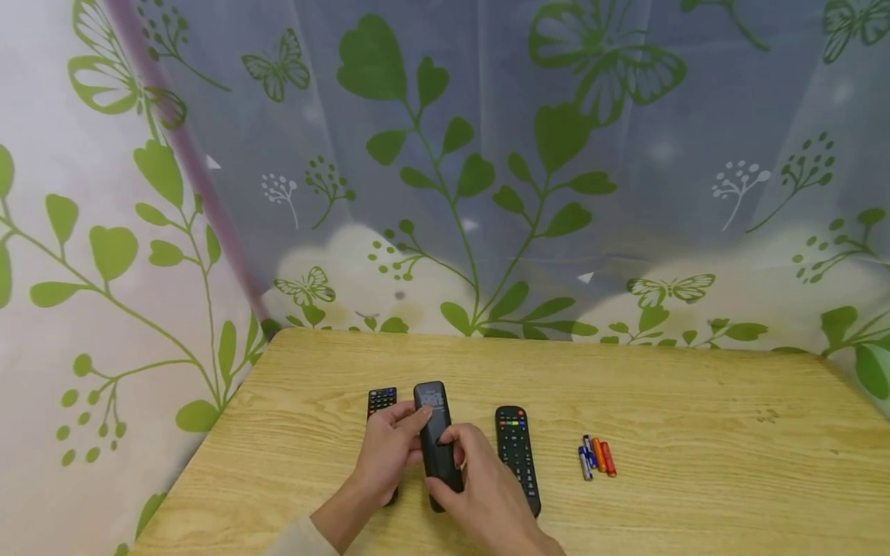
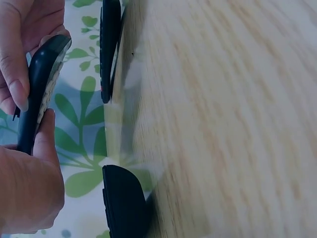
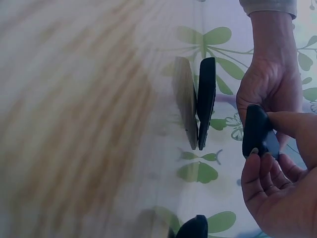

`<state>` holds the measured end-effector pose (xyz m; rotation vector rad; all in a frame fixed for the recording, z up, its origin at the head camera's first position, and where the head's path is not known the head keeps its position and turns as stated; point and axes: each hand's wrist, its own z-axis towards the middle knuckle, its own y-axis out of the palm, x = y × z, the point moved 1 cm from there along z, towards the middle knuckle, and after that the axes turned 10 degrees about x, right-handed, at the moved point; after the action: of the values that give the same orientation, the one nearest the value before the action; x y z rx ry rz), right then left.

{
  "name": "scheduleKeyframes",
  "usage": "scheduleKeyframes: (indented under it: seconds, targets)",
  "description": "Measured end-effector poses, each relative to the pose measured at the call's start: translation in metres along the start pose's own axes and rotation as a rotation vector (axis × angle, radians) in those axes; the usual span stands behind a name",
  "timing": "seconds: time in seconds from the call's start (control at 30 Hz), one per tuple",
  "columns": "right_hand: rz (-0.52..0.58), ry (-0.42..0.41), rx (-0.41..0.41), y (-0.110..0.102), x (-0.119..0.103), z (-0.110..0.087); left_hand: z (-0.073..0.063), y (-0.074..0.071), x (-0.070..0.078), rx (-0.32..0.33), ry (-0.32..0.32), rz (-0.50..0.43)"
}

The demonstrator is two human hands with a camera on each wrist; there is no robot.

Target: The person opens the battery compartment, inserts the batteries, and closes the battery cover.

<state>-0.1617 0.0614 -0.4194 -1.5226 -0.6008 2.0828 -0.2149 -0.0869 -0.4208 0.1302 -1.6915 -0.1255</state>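
A black remote control is held with its back facing up, over the front part of the table. My left hand grips it from the left side, with the thumb on its back. From the right, my right hand holds its lower part, fingertips at the middle of the back. A small dark piece juts from the remote near a fingertip in the left wrist view; I cannot tell whether it is the battery cover. The button side of the held remote faces the tabletop there.
A second remote lies partly behind my left hand. Another remote, buttons up, lies right of my right hand. Further right, several batteries in silver-blue, orange and red lie together on the wooden table. Leaf-patterned cloth hangs behind.
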Motion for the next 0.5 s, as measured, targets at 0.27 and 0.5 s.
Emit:
scheduleKeyframes:
  seconds: [0.27,0.5]
  targets:
    - [-0.029,0.004,0.027,0.0015,0.0007,-0.0008,0.0003,-0.0015,-0.0023,-0.004,0.012,-0.005]
    - [-0.071,-0.026,0.049,0.0018,-0.0012,-0.0029,0.0004,-0.0034,-0.0052,0.011,0.003,-0.006]
